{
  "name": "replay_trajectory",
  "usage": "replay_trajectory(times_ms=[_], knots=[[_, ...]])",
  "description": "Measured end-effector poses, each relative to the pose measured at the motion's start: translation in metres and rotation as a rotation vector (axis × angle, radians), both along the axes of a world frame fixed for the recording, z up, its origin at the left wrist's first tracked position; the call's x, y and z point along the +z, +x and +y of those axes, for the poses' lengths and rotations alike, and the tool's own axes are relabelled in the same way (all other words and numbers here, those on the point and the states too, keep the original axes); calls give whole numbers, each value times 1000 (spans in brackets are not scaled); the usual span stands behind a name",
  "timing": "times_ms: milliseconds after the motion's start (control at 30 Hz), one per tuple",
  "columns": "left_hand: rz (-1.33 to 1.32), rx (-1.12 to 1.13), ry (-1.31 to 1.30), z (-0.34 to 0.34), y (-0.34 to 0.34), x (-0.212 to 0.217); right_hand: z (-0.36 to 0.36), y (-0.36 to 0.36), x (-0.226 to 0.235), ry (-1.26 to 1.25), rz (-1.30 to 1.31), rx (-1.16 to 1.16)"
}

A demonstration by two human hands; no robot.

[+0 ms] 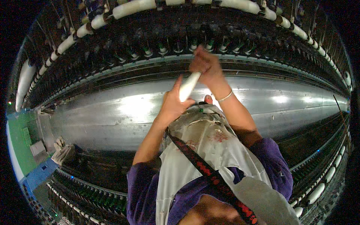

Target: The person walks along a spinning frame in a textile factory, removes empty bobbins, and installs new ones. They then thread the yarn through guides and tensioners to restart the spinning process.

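Note:
A slim white yarn bobbin (pixel 190 87) is tilted between my hands, in front of the spinning machine. My left hand (pixel 173 105) grips its lower end, thumb on one side and index finger stretched along the other. At the upper end is my right hand (pixel 207 67), its fingers curled but smeared by motion. Whether they grip the bobbin or a thread cannot be made out. Just beyond my right hand runs a row of spindles (pixel 162 50) with small white and green bobbins. A small green-and-white piece (pixel 202 110) lies at the top of my pale, stained apron (pixel 202 131).
Above the spindles, a curved line of white rollers (pixel 135 8) spans the machine. A shiny metal floor (pixel 101 112) runs along the aisle. Behind me stands another machine with bobbins (pixel 101 198). Bundled cloth (pixel 62 150) sits at the left; a thin rod (pixel 339 108) leans at the right.

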State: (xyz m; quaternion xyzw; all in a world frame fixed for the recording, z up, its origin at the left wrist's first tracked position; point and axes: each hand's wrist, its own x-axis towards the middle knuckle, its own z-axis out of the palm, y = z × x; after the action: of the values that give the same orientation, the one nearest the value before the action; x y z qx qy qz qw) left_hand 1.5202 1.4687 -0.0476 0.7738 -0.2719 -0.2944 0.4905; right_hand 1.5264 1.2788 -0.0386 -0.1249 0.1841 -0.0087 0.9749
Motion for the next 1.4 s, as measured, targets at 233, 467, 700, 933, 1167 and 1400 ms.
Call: replay_trajectory(times_ms=[233, 467, 700, 933, 1167, 1400], knots=[[-202, 76, 418, 37, -11, 7, -25, -33, -11, -726, 103, -237], [-92, 123, 198, 34, -13, -12, -2, -66, -45, -1200, 68, -27], [728, 72, -209, 35, -6, -8, 5, -72, -35, -1551, 115, 208], [1106, 193, -318, 26, -10, -9, 29, -77, -27, -1391, -85, -6], [126, 170, -160, 17, -23, 5, 27, -69, -19, -1440, 195, -480], [-293, 192, 216, 7, -31, 21, 36, -95, -19, -1556, -97, -245]])
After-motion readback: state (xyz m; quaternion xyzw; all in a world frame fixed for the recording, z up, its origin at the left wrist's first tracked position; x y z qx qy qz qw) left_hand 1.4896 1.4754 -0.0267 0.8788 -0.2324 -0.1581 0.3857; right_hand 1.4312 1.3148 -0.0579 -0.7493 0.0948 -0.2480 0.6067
